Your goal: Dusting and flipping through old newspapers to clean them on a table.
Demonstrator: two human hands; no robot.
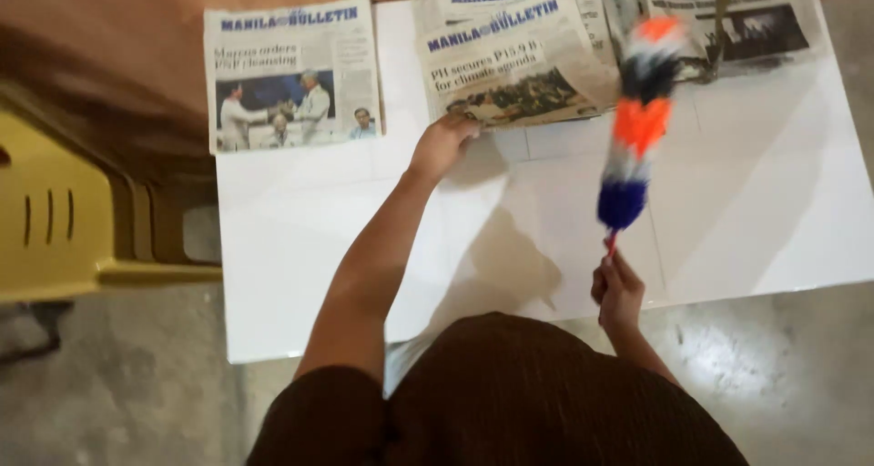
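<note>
My left hand [442,143] grips the near edge of a stack of folded newspapers [510,61] lying at the far side of a white tabletop [300,248]. My right hand [617,291] holds the thin handle of a feather duster [637,120] with blue, white, orange and black bands. The duster stands upright over the table and is blurred. Its tip reaches up beside the newspaper stack.
A single newspaper [291,75] lies flat at the table's far left. More papers [728,15] lie at the far right. A yellow plastic chair [55,211] stands left of the table. The floor [756,366] is grey concrete. Brown clothing [510,402] fills the bottom.
</note>
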